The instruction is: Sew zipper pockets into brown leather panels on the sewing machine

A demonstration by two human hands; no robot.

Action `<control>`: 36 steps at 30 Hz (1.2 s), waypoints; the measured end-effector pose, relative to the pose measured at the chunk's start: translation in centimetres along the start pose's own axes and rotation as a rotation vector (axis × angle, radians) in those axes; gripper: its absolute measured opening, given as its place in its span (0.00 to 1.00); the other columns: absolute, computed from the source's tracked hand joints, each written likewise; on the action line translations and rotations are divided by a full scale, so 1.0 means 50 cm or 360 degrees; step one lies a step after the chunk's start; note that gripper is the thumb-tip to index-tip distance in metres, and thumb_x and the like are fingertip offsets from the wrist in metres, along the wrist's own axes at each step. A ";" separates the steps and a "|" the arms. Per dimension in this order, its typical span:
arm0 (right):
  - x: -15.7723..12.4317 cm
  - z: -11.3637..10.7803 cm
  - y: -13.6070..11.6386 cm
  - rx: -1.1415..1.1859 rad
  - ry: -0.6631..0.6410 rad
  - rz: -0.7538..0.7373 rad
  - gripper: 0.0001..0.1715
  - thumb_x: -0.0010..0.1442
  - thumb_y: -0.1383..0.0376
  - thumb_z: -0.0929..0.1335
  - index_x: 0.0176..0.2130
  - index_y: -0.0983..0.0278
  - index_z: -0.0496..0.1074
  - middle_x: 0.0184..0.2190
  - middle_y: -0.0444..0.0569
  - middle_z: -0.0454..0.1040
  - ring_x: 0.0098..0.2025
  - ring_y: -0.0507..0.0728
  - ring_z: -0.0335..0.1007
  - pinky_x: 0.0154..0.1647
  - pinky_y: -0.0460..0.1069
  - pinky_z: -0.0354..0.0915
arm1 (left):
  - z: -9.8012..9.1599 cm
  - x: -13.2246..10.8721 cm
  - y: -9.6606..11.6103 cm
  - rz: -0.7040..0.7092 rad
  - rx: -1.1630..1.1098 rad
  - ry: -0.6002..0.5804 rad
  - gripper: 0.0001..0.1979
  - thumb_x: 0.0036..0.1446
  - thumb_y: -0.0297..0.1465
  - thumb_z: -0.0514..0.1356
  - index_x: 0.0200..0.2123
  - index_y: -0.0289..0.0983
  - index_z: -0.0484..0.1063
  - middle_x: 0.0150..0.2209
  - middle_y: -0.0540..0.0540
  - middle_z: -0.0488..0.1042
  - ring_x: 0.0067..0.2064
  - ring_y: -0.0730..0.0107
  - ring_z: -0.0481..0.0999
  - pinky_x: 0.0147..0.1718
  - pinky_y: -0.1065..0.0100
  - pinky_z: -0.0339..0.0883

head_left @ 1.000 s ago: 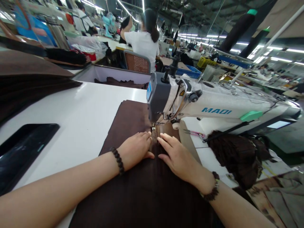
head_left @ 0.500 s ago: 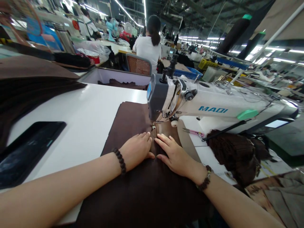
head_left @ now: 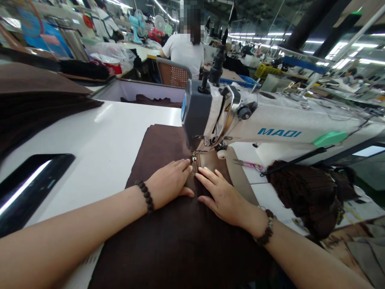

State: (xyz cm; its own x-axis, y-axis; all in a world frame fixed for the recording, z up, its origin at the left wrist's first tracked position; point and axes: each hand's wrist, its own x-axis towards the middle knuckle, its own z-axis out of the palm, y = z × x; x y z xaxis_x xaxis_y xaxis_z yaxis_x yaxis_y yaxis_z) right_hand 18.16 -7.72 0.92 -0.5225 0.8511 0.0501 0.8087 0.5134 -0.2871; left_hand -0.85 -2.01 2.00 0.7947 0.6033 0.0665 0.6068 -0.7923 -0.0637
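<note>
Dark brown fabric (head_left: 168, 241) lies under the needle area of a white sewing machine (head_left: 270, 124) and hangs toward my body. My left hand (head_left: 170, 180) rests flat on the fabric just left of a seam, thumb spread from the fingers. On the right of that seam, my right hand (head_left: 221, 194) presses down with its fingers apart. Both sets of fingertips are just in front of the presser foot (head_left: 194, 157). A lighter tan piece (head_left: 240, 176) shows beneath the fabric at the right. Neither hand grips anything.
Pink-handled snips (head_left: 251, 164) and a dark brown fabric bundle (head_left: 303, 192) lie to the right. At left are a black phone-like panel (head_left: 33, 188) and stacked brown fabric (head_left: 36, 100). A seated person (head_left: 186, 52) is beyond the machine.
The view has shifted slightly, so the machine looks larger and nearer. My left hand's thumb is a little farther from its fingers; both hands stay on the fabric.
</note>
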 end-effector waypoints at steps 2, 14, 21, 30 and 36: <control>0.002 0.001 0.001 0.0004 0.0012 -0.0011 0.30 0.60 0.62 0.61 0.60 0.68 0.53 0.61 0.55 0.50 0.63 0.59 0.44 0.61 0.61 0.47 | -0.003 0.005 0.001 -0.0008 0.0009 -0.0026 0.33 0.49 0.47 0.60 0.49 0.25 0.65 0.51 0.32 0.66 0.52 0.53 0.67 0.49 0.60 0.62; -0.022 -0.020 0.044 -0.0376 0.0114 0.0155 0.27 0.59 0.61 0.62 0.55 0.71 0.61 0.56 0.57 0.60 0.59 0.61 0.54 0.59 0.62 0.52 | 0.006 -0.002 0.007 0.0054 0.0077 -0.0002 0.34 0.48 0.50 0.58 0.50 0.28 0.65 0.51 0.32 0.66 0.52 0.53 0.66 0.51 0.60 0.61; -0.003 -0.022 0.046 -0.0402 0.0081 -0.0013 0.28 0.61 0.60 0.59 0.59 0.63 0.54 0.61 0.49 0.53 0.61 0.59 0.48 0.58 0.61 0.53 | 0.007 0.000 0.009 0.0028 0.0058 -0.0025 0.35 0.47 0.48 0.60 0.50 0.27 0.65 0.52 0.30 0.64 0.54 0.54 0.65 0.51 0.62 0.62; 0.004 -0.009 0.076 -0.0476 0.0128 0.0270 0.29 0.61 0.58 0.60 0.57 0.71 0.59 0.58 0.58 0.57 0.59 0.63 0.52 0.58 0.63 0.52 | 0.006 -0.001 0.004 0.0077 0.0042 -0.0004 0.35 0.48 0.50 0.57 0.50 0.26 0.65 0.51 0.30 0.65 0.53 0.53 0.65 0.51 0.61 0.62; -0.066 -0.086 0.103 -0.0504 0.0441 0.0185 0.24 0.62 0.59 0.59 0.52 0.69 0.64 0.52 0.55 0.65 0.54 0.58 0.61 0.54 0.53 0.60 | 0.007 -0.003 0.000 0.0096 -0.0002 0.0014 0.34 0.50 0.49 0.56 0.51 0.26 0.64 0.51 0.29 0.64 0.54 0.52 0.65 0.51 0.59 0.62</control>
State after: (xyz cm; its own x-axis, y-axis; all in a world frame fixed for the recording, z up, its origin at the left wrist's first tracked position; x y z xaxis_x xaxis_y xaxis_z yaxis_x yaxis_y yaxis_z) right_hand 25.23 -7.40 3.38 -0.3658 0.8803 0.3021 0.9233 0.3840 -0.0007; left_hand -0.94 -2.06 1.63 0.8296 0.5537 0.0715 0.5579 -0.8273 -0.0664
